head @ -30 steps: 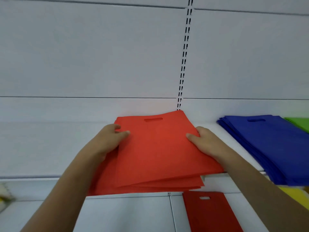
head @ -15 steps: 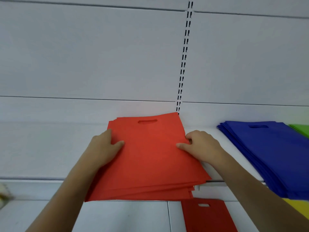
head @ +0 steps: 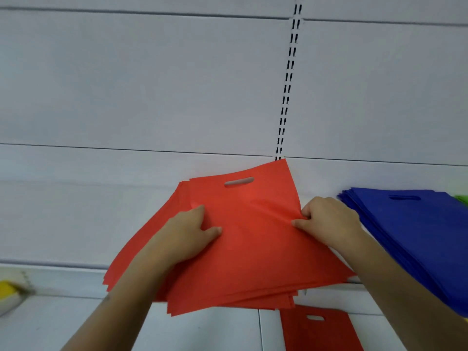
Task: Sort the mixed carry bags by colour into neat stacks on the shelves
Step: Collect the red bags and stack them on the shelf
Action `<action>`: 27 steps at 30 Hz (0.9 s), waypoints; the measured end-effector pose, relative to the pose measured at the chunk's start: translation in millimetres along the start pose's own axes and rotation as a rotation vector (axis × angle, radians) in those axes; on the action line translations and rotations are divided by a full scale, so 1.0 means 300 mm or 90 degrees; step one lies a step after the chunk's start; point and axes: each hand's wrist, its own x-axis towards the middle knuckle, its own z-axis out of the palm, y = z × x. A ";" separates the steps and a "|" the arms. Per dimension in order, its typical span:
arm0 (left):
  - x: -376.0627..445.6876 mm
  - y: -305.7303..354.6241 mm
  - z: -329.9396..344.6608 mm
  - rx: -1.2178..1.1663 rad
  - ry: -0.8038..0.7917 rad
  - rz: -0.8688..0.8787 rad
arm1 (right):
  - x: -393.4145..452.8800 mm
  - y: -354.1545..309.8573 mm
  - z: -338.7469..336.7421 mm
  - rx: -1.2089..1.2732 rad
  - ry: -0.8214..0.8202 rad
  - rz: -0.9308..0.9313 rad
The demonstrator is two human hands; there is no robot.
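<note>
Both hands have slid inward on the red stack (head: pixel 253 239), now skewed and fanned at its near edge on the shelf (head: pixel 63 224). Left hand (head: pixel 187 234) presses its top bag flat, fingers loosely bent; right hand (head: pixel 326 219) pinches the bag's right edge. Blue stack (head: pixel 417 236) lies sorted beside it, green (head: pixel 462 198) apparently beyond. Squaring the reds remains; another red bag (head: pixel 319 330) waits below.
</note>
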 end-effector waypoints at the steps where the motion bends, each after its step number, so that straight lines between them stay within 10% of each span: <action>1: -0.007 0.009 0.001 -0.006 0.002 0.002 | -0.002 0.002 -0.003 0.000 -0.005 0.003; 11: -0.015 0.000 0.040 -0.108 0.069 -0.007 | -0.019 0.004 0.006 0.054 0.036 0.015; 16: -0.003 -0.023 0.034 -0.219 0.099 0.009 | -0.010 0.018 -0.017 0.576 -0.150 0.069; 22: 0.003 -0.040 0.029 -0.294 0.119 -0.007 | -0.003 0.028 -0.020 0.595 -0.309 0.118; 27: 0.015 -0.033 0.020 -0.170 0.082 -0.066 | -0.034 0.019 -0.022 0.586 -0.166 -0.003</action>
